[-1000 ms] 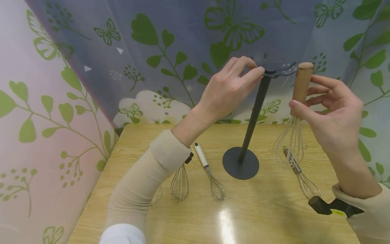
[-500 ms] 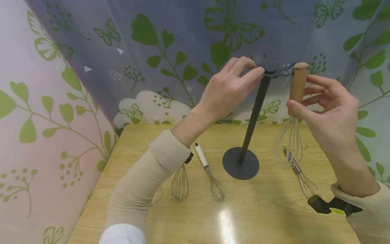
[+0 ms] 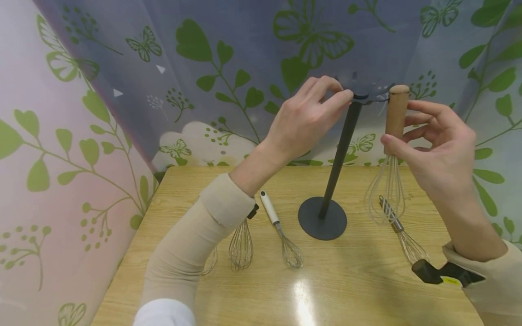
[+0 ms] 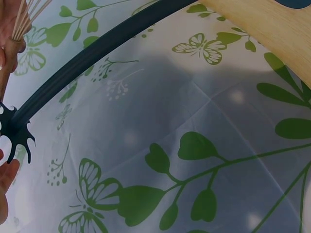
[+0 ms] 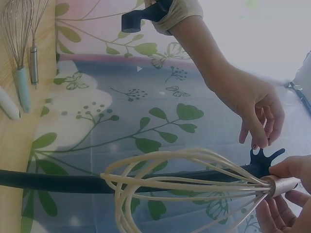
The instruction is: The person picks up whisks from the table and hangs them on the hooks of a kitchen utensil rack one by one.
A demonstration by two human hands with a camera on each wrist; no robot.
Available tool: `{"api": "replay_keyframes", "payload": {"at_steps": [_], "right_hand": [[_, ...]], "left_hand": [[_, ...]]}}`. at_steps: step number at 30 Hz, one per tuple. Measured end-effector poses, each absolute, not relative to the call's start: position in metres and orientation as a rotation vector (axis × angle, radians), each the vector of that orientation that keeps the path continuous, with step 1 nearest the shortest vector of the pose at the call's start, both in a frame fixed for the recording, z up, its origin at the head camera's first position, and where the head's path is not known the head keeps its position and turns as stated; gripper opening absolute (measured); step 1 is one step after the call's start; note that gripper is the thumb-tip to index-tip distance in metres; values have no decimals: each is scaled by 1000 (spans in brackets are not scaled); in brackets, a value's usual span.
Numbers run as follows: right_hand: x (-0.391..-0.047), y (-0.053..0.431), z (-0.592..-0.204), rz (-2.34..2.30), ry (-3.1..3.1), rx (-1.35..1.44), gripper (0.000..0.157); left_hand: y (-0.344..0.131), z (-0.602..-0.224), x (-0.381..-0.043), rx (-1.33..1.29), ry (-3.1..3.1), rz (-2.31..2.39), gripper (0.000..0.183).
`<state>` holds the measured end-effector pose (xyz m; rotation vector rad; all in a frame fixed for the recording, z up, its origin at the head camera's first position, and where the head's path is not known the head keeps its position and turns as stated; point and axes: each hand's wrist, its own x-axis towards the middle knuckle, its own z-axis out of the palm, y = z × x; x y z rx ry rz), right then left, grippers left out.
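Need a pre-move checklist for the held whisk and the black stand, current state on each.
1. Held whisk gripped: ok, the right hand holds its wooden handle.
2. Whisk orientation: ok, handle up, wires down.
3. Black stand steadied: ok, the left hand pinches at its top hooks.
4. Base flat on the table: ok.
5. Wires clear of the table: ok, the right wrist view shows a gap.
6. Handle caught on a hook: cannot tell, its top overlaps the hook area in the head view.
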<state>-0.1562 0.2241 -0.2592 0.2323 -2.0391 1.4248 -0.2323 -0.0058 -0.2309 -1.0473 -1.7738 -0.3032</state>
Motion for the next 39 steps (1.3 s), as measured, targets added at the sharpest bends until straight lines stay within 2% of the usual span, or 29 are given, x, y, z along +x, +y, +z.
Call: {"api": "replay_keyframes", "payload": {"at_steps": [20,39], "right_hand": [[-156,223,-258,1446,-2012,265,61],[-158,221,-262,1430,-2008,253,61]], "left_hand": [[-6,-232,-233,-1034,-1754,-309,29],[-6,-232,-233,-1041,-1766,-307,30]]}}
